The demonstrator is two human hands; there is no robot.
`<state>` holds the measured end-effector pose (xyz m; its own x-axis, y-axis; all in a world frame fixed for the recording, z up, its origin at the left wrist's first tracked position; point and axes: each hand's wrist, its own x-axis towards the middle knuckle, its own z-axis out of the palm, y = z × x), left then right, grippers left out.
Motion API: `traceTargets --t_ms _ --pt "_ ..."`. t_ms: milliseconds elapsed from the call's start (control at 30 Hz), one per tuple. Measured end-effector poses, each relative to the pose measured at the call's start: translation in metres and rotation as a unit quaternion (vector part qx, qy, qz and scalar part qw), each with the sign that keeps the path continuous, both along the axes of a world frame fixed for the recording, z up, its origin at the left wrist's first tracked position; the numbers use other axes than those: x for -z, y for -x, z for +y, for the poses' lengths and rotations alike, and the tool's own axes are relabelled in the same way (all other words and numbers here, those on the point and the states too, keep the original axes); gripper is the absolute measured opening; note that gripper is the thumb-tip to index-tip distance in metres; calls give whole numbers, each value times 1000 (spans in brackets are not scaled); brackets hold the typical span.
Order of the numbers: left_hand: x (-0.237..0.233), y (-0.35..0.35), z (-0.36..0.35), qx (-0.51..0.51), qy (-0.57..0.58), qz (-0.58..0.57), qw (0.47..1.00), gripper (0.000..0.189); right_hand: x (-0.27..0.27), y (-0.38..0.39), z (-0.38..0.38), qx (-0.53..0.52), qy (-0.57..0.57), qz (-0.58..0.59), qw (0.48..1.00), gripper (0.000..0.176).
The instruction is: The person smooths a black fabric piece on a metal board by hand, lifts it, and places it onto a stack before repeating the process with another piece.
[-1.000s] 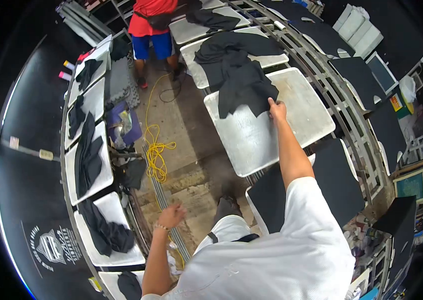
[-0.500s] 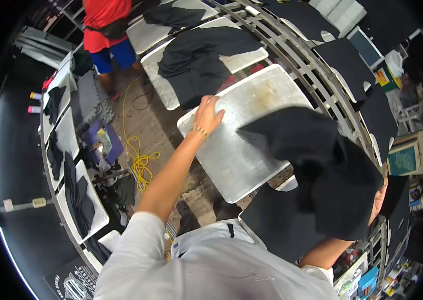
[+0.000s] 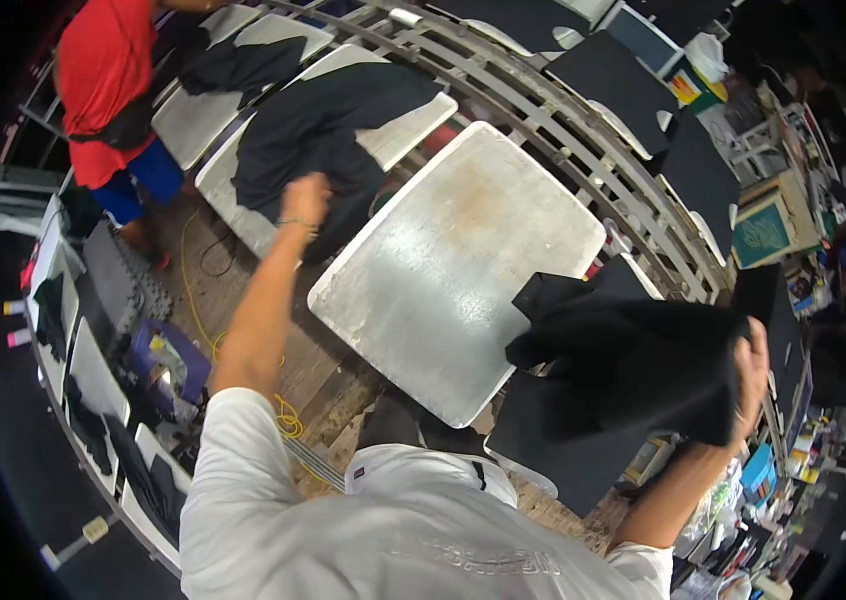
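My right hand (image 3: pixel 751 375) grips one end of a bunched black garment (image 3: pixel 633 360), which stretches leftward over the right corner of the bare silver board (image 3: pixel 443 270) and a black-covered board (image 3: pixel 553 440) in front of me. My left hand (image 3: pixel 306 200) is at the near part of another black garment (image 3: pixel 328 125), spread over the neighbouring white-edged board (image 3: pixel 218 185). The fingers of that hand are blurred, and I cannot tell whether they have hold of the cloth.
A curved metal rail frame (image 3: pixel 543 120) runs behind the boards. At the upper left stands a person in a red shirt (image 3: pixel 108 80). A yellow cable (image 3: pixel 288 418) and a purple bin (image 3: pixel 158 365) are on the floor to the left. Black-covered boards (image 3: pixel 608 90) line the far side.
My left hand has left the silver board's edge and moved to the garment on the neighbouring board. The garment in my right hand has swung lower. The view has turned right.
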<state>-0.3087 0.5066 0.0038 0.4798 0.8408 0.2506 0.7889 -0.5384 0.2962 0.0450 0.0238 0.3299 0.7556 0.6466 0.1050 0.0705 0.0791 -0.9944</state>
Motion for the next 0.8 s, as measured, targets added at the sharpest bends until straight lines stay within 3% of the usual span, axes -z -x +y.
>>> traceTargets --t_ms 33,67,100,133,200,233,267,300,333,367,400,433,467,500,567,600,667,700,800 --pt "-25 19 15 -84 -53 -13 995 6 8 -6 7 -38 14 1 999 28" --pt "-7 59 61 -91 -179 -132 971 7 12 -2 22 -10 50 -29 998 24" --pt "-32 91 80 -162 -140 -82 973 9 12 8 44 -23 60 -64 996 22" --pt "-77 100 81 -270 -13 -56 961 16 13 13 62 -19 95 -115 989 22" --pt "-113 85 72 -316 -187 24 930 27 20 26 98 -50 51 -57 996 25" --pt "-126 65 62 -167 -149 -87 971 32 29 30 115 -34 32 -52 998 25" --pt "-145 36 40 -14 -110 -194 975 36 41 24 126 -47 29 -31 998 25" --pt "-183 -7 -23 30 46 -223 973 34 42 30 137 -71 2 45 996 23" --pt "-192 -36 -66 149 120 -227 955 38 47 33 149 -54 -22 82 995 22" --pt "-191 -67 -117 284 390 -313 818 52 48 35 156 -58 -30 92 994 21" --pt "-166 -94 -154 406 253 -271 835 69 48 38 160 -63 -39 102 992 20" --pt "-196 -111 -212 404 235 -241 851 78 47 40 163 -62 -41 109 991 20" --pt "-198 -137 -241 400 176 -344 831 67 43 44 162 -61 -37 92 993 19" --pt "-197 -152 -253 401 170 -345 831 67 37 46 159 -58 -38 62 996 18" --pt "-207 -172 -270 256 187 -401 860 45 28 38 149 -39 -34 -41 998 15" --pt "-217 -174 -272 261 178 -401 860 45 22 27 141 -37 -43 -45 997 15" --pt "-239 -164 -277 333 126 -448 820 23 11 8 120 2 -17 -268 963 18" --pt "-252 -164 -282 356 181 -440 804 14 8 0 111 3 -12 -269 963 23" --pt "-274 -179 -296 336 232 -441 799 16 -11 -17 74 -50 40 -283 957 25"
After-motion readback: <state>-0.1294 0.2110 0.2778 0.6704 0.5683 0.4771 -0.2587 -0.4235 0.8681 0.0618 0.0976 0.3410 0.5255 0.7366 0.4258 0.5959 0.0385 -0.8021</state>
